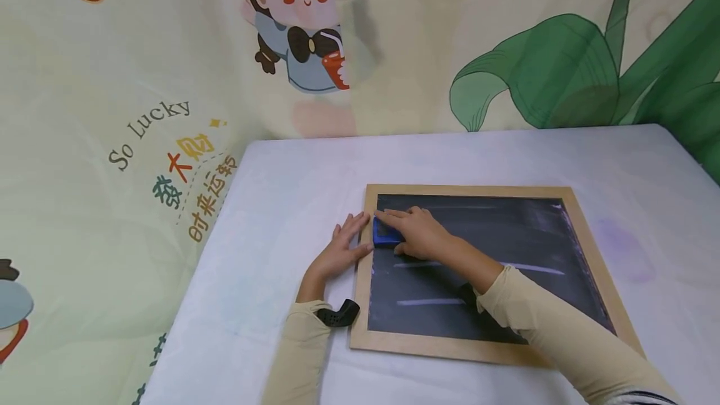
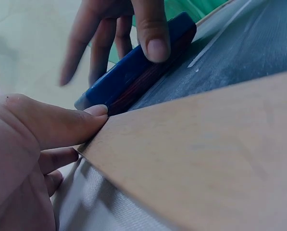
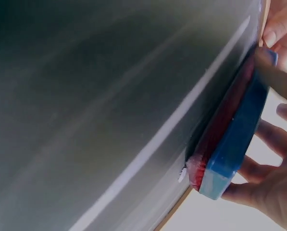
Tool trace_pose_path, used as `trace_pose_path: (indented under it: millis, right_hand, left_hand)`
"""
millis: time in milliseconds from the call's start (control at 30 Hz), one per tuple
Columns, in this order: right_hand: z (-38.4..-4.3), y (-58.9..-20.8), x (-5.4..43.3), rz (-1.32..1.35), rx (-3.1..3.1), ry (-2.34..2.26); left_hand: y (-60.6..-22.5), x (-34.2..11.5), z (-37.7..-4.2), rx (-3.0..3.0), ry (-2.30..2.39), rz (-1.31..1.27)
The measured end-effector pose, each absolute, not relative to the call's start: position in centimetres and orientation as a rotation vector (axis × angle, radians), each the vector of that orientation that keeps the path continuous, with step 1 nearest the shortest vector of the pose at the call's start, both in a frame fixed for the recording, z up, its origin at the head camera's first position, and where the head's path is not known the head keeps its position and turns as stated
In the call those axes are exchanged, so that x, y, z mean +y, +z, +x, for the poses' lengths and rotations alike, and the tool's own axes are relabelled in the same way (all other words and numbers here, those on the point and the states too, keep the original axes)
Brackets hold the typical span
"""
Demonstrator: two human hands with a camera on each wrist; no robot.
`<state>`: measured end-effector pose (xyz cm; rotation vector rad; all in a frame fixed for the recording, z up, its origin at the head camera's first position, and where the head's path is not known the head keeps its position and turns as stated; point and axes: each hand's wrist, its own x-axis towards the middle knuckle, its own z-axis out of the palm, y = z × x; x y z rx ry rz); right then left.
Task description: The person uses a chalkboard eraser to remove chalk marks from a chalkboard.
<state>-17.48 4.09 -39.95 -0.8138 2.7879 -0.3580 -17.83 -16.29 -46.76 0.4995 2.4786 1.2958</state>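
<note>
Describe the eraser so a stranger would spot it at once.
On the white-covered table lies a blackboard in a pale wooden frame. Just inside the frame's left side in the head view, the right hand grips the eraser: a blue block with a red pad, the only blue object on the blackboard.

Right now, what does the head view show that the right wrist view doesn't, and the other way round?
Only the head view: the cartoon figure, the green leaves and both sleeves.
Only the right wrist view: the red layer of the eraser.
Both: the eraser's blue body, the board with pale streaks, the right hand and, partly, the left hand.
</note>
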Motion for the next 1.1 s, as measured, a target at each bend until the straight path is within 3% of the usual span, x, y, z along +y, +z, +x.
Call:
trace_pose_path:
  millis: [567, 1100]
  right_hand:
    - [-17.5, -40.2, 5.0, -0.927, 2.77, -0.233]
    - [-16.5, -40.9, 10.5, -0.965, 2.831, -0.358]
  left_hand:
    - [-46.8, -16.3, -17.8, 2.496, 1.272, 0.494]
    - [-47.0, -16.2, -17.8, 2.506, 1.302, 0.507]
